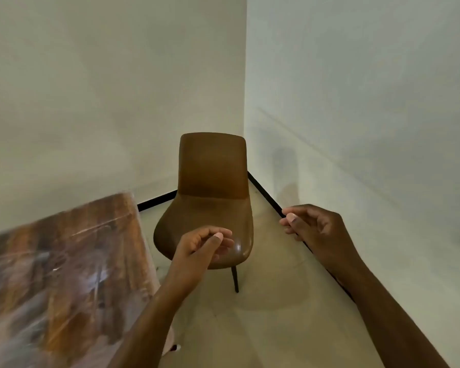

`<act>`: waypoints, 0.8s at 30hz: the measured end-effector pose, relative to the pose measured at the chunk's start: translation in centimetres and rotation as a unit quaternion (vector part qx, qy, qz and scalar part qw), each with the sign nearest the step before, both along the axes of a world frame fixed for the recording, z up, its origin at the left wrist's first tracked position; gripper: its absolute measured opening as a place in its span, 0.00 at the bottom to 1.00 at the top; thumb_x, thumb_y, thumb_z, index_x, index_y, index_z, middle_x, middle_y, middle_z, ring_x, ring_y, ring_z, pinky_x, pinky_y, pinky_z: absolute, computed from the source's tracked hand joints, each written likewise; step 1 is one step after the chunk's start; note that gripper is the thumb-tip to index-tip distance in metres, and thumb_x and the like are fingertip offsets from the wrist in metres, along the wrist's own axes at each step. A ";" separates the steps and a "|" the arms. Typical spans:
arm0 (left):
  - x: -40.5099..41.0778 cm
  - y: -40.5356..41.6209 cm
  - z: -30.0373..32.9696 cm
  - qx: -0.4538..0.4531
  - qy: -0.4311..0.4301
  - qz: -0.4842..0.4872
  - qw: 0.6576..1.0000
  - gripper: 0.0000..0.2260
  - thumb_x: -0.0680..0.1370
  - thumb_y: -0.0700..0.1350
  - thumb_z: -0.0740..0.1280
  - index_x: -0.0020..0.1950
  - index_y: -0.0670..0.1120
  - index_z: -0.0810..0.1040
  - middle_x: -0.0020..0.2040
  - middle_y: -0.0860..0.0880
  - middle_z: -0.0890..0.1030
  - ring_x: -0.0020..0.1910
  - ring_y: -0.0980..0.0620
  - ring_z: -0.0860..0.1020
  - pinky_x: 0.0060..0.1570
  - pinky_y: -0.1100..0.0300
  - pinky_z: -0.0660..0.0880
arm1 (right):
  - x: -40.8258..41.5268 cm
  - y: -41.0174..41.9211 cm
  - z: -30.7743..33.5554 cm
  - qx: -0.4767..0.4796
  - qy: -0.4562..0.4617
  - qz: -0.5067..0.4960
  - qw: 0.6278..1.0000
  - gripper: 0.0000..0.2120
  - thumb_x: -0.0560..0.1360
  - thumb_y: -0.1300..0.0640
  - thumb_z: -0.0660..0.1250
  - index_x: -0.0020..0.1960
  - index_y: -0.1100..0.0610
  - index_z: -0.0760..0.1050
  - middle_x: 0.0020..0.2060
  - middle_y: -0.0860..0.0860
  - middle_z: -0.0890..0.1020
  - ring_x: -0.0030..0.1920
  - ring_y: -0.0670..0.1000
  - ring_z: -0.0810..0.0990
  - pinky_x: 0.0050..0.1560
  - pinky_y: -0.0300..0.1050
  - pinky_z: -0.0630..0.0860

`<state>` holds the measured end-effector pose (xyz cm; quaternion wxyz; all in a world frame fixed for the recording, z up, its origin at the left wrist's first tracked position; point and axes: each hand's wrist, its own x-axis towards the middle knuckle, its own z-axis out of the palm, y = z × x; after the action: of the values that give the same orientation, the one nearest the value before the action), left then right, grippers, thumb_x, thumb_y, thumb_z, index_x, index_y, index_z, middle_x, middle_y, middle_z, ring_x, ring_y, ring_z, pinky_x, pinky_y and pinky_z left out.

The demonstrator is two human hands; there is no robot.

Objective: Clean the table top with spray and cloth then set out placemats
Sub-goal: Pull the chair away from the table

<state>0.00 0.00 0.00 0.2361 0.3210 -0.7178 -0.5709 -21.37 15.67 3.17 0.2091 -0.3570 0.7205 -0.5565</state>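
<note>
The wooden table top (pixel 53 274) fills the lower left, its brown grain smeared by motion blur. My left hand (pixel 205 244) hovers over the front of a brown chair seat, to the right of the table's corner, fingers loosely curled and holding nothing. My right hand (pixel 311 227) hangs further right over the floor by the wall, also loosely curled and holding nothing. No spray bottle, cloth or placemat is in view.
A brown leather chair (pixel 210 181) on thin black legs stands in the corner of two pale walls, facing me. A black skirting line (pixel 266 195) runs along the floor at both walls. Pale floor (pixel 263 328) lies between the chair and me.
</note>
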 end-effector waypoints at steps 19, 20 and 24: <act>-19.1 -6.5 -3.6 0.069 -0.020 0.064 0.995 0.11 0.88 0.41 0.62 0.59 0.45 0.85 0.51 0.47 0.89 0.53 0.48 0.87 0.57 0.51 0.82 | -19.4 -9.6 -4.0 0.061 -0.005 0.087 0.994 0.08 0.81 0.54 0.69 0.59 0.53 0.84 0.47 0.48 0.88 0.47 0.47 0.87 0.50 0.42 0.82; -20.0 -7.5 -3.7 0.067 -0.016 0.064 0.996 0.11 0.88 0.41 0.62 0.60 0.45 0.85 0.51 0.47 0.89 0.53 0.48 0.87 0.57 0.51 0.82 | -20.1 -10.8 -4.1 0.065 -0.001 0.095 0.993 0.09 0.81 0.54 0.69 0.59 0.53 0.84 0.47 0.48 0.88 0.47 0.47 0.87 0.50 0.42 0.82; -24.4 -11.9 -4.5 0.084 -0.013 0.078 0.993 0.12 0.88 0.41 0.61 0.58 0.46 0.85 0.50 0.48 0.89 0.53 0.48 0.87 0.57 0.50 0.82 | -24.1 -16.7 -4.4 0.081 0.020 0.118 0.990 0.09 0.82 0.53 0.69 0.59 0.52 0.84 0.47 0.47 0.88 0.47 0.47 0.87 0.50 0.42 0.82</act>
<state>-24.36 -11.91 -4.51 0.2430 0.4016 -0.6431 -0.6050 -45.51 -1.00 -1.27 0.2872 -0.4321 0.7200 -0.4609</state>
